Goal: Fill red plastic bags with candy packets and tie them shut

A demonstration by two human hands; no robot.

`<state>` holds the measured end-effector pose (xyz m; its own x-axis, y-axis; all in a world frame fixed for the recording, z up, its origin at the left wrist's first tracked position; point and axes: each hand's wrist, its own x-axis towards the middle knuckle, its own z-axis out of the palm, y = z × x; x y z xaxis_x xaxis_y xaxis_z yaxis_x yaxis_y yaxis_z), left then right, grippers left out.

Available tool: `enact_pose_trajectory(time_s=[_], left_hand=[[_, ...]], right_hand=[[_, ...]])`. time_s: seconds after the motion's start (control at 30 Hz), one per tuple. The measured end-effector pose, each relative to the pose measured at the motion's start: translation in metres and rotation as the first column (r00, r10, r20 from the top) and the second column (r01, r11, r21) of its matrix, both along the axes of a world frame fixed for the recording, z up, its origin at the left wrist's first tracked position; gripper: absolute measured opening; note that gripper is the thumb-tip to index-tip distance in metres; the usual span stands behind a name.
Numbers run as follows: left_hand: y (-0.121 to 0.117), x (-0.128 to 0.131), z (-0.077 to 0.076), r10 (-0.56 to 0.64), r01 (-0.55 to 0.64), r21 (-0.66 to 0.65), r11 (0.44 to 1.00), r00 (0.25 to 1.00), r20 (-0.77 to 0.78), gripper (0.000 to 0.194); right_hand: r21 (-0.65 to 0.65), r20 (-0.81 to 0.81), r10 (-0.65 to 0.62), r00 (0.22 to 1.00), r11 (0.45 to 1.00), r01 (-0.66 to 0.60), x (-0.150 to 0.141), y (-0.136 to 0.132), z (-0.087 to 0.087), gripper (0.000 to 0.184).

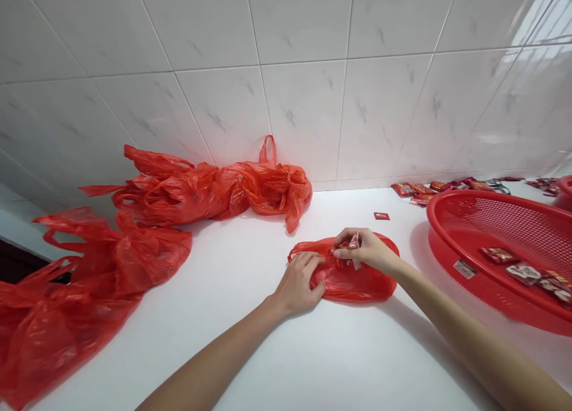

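A red plastic bag (357, 289) lies low on the white table, its mouth spread toward me. My left hand (300, 283) is closed on the bag's left side, with the thumb at the front and the fingers over the rim. Over the bag's opening, my right hand (364, 250) pinches a small pink-and-white wrapped packet (354, 240). Something small and red with print shows under the right fingers, partly hidden. Behind the bag, a single small red packet (381, 216) lies flat on the table.
A red mesh basket (447, 220) with several snack packets (524, 273) stands at right. More packets (422, 189) lie along the tiled wall (304, 113). Filled red bags (210, 190) sit at the back left, others (67, 321) at the near left.
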<state>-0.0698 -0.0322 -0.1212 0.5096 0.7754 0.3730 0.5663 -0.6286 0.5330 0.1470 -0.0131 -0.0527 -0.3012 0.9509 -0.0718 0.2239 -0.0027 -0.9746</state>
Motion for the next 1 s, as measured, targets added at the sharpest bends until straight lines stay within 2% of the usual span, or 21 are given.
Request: enact_pose_trajectory(time_s=[0.17,0.27,0.33,0.43,0.5,0.67,0.73,0.8,0.87,1.0], left_hand=[[0.002,0.0,-0.002,0.069,-0.07,-0.032,0.997,0.997,-0.03,0.062],[0.002,0.001,-0.002,0.065,-0.066,-0.039,0.997,0.998,-0.024,0.07],[0.002,0.001,-0.003,0.071,-0.072,-0.037,0.997,0.997,-0.021,0.072],[0.002,0.0,-0.004,0.086,-0.087,-0.033,0.996,0.996,-0.024,0.074],[0.002,-0.001,-0.005,0.109,-0.109,-0.03,0.994,0.994,-0.024,0.076],[0.003,-0.001,-0.006,0.168,-0.17,-0.038,0.985,0.984,-0.05,0.076],[0.003,0.0,-0.005,0.179,-0.181,-0.042,0.983,0.982,-0.058,0.072],[0.003,0.001,-0.003,0.182,-0.184,-0.034,0.982,0.982,-0.052,0.067],[0.002,0.002,-0.002,0.169,-0.169,-0.007,0.986,0.985,-0.022,0.058],[0.0,0.006,0.001,0.113,-0.116,0.027,0.993,0.988,0.106,0.039]], right_hand=[[0.014,0.07,0.079,0.994,0.997,-0.081,0.0,0.003,0.0,0.044],[-0.005,0.096,0.111,0.989,0.994,-0.111,-0.004,0.004,0.011,0.044],[-0.024,0.212,0.133,0.968,0.991,-0.131,-0.008,0.006,0.022,0.043],[0.007,0.431,0.142,0.891,0.987,-0.161,-0.012,0.011,0.034,0.044],[0.024,0.52,0.14,0.843,0.984,-0.179,-0.013,0.014,0.038,0.045],[-0.08,0.672,0.226,0.705,0.969,-0.234,-0.014,0.012,0.039,0.056],[-0.086,0.689,0.24,0.684,0.964,-0.252,-0.013,0.008,0.038,0.06],[-0.107,0.669,0.251,0.7,0.964,-0.243,-0.01,0.006,0.034,0.062],[-0.094,0.625,0.217,0.75,0.974,-0.204,-0.006,0.005,0.027,0.059],[0.067,0.493,0.099,0.864,0.986,-0.152,0.0,0.012,0.004,0.035]])
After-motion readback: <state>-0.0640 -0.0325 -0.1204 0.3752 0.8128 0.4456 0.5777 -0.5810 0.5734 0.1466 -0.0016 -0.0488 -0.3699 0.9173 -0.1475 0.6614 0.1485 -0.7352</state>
